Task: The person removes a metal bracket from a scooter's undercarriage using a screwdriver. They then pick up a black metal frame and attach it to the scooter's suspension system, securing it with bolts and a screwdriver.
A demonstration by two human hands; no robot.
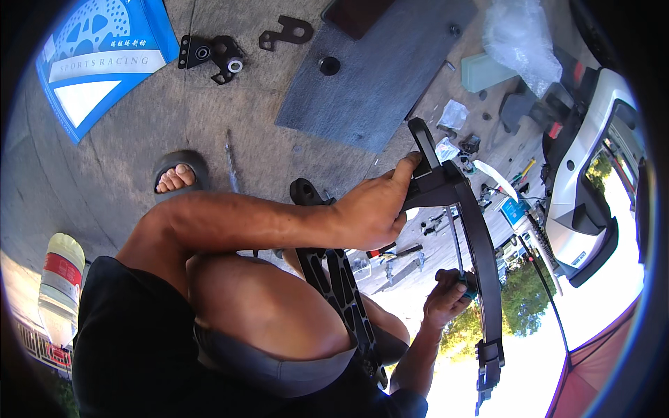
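Note:
My left hand (376,209) is closed around the blocky end of a long, black, curved part (483,258), which arcs down on the right. My right hand (446,299) grips a screwdriver (456,244) by its teal handle. The thin metal shaft runs up to the underside of the block near my left hand; whether its tip sits in a screw is hidden. Between my legs, partly behind my left forearm, stands a black openwork metal frame (341,285) with cut-out holes.
On the ground lie a blue-and-white package (104,66), black brackets (212,57), a flat black plate (286,33) and a dark mat (369,76) with a phone (355,15). Bubble wrap (523,42) and scattered tools lie right. A white vehicle part (592,174) stands far right; a bottle (61,272), left.

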